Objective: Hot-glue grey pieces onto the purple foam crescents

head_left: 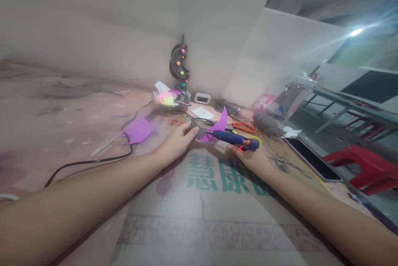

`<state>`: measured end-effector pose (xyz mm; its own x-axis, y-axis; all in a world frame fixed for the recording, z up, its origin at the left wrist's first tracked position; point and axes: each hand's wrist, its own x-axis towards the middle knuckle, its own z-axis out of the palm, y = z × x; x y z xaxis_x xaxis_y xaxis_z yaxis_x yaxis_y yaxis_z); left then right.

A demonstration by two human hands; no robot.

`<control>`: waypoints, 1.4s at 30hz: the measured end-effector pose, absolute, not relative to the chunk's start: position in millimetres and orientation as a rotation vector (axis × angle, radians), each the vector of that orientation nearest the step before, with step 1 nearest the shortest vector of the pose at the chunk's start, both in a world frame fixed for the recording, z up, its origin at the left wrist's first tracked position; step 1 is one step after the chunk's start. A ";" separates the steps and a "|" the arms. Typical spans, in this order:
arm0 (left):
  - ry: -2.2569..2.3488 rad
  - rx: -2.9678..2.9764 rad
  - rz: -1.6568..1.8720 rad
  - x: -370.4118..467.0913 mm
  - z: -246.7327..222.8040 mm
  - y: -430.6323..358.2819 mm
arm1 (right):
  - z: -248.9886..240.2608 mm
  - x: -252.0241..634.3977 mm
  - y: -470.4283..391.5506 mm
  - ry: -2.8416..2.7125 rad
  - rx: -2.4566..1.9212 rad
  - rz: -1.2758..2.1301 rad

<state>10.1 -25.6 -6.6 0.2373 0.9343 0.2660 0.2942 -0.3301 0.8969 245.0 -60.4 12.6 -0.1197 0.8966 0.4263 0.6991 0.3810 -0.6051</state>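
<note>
My left hand [182, 139] pinches a purple crescent [221, 121], partly covered with grey yarn [195, 125] at its near left end. My right hand [253, 161] is wrapped round the grip of a blue glue gun [230, 137]; a small red light glows on it. The gun's nozzle points left and meets or almost touches the crescent beside my left thumb. I cannot tell whether glue is coming out. Both hands are above a printed cardboard sheet [199, 226]. Behind them lie pliers with orange handles [244, 127] and a grey yarn ball [267, 125].
A purple cutout [139, 130] and black cable [90, 160] lie at left. Farther back are a bowl [170, 107] of bright pieces, a small clock [202, 98] and a grey crescent ornament [179, 63]. A phone [311, 159], clear jug [292, 100] and red stool [362, 166] are right.
</note>
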 end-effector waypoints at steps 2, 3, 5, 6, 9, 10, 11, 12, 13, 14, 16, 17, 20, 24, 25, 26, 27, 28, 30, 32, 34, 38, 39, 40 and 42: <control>1.131 1.776 1.098 10.0 -7.3 -25.1 | 12.0 245.6 -60.1 -1.878 -1.387 0.304; 1.128 1.776 1.097 9.9 -7.7 -24.8 | 11.9 245.7 -59.8 -1.877 -1.390 0.292; 1.119 1.774 1.094 9.7 -8.4 -24.5 | 12.1 245.4 -59.4 -1.868 -1.390 0.267; 1.116 1.770 1.094 9.6 -8.6 -24.4 | 12.4 245.1 -59.2 -1.863 -1.388 0.259; 1.118 1.763 1.090 9.5 -8.3 -24.5 | 13.5 243.9 -59.2 -1.852 -1.379 0.251; 1.121 1.763 1.087 9.5 -8.0 -24.4 | 13.8 243.6 -59.3 -1.854 -1.375 0.258; 1.123 1.764 1.086 9.5 -7.8 -24.4 | 14.1 243.4 -59.5 -1.854 -1.371 0.264; 1.122 1.766 1.085 9.6 -7.7 -24.2 | 14.4 243.2 -59.6 -1.851 -1.367 0.265; 1.120 1.767 1.087 9.6 -7.5 -24.1 | 14.5 243.2 -59.7 -1.848 -1.366 0.263; 1.116 1.767 1.088 9.7 -7.5 -24.0 | 14.5 243.2 -59.8 -1.844 -1.368 0.260; 1.107 1.767 1.087 9.8 -7.3 -23.9 | 14.3 243.6 -59.6 -1.827 -1.378 0.248; 1.101 1.770 1.086 9.8 -7.2 -23.9 | 14.1 243.8 -59.5 -1.824 -1.384 0.248; 1.085 1.785 1.097 9.9 -7.1 -24.4 | 13.4 244.4 -59.1 -1.821 -1.397 0.258; 1.094 1.788 1.102 9.9 -7.4 -25.1 | 13.3 244.8 -59.0 -1.816 -1.408 0.281; 1.095 1.787 1.101 10.0 -7.5 -25.1 | 13.4 244.9 -59.1 -1.815 -1.404 0.286; 1.094 1.788 1.102 10.1 -7.5 -25.1 | 13.5 245.0 -59.1 -1.817 -1.396 0.291; 1.092 1.792 1.103 10.3 -7.5 -25.0 | 13.6 245.1 -59.2 -1.818 -1.386 0.292; 1.088 1.798 1.104 10.5 -7.5 -24.8 | 13.6 245.2 -59.2 -1.818 -1.379 0.291; 1.082 1.813 1.105 11.0 -7.5 -24.3 | 13.6 245.2 -59.2 -1.816 -1.379 0.288; 1.086 1.824 1.104 11.2 -7.6 -23.9 | 13.6 245.2 -59.0 -1.812 -1.389 0.282; 1.099 1.834 1.102 11.0 -7.4 -24.1 | 13.5 245.2 -58.7 -1.811 -1.399 0.274; 1.114 1.853 1.092 9.9 -6.0 -26.0 | 12.2 246.1 -57.6 -1.811 -1.399 0.269; 1.110 1.858 1.091 9.8 -5.6 -26.4 | 11.8 246.6 -57.4 -1.808 -1.396 0.266; 1.104 1.859 1.091 9.8 -5.2 -26.8 | 11.3 247.0 -57.1 -1.805 -1.394 0.261; 1.096 1.851 1.098 10.2 -4.7 -26.9 | 10.6 247.8 -56.8 -1.802 -1.387 0.251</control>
<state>10.2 -26.9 -4.7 0.2786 0.9099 0.3073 0.3060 -0.3874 0.8697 247.8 -56.8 10.6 -0.0480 0.8738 0.4840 0.7086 0.3713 -0.6000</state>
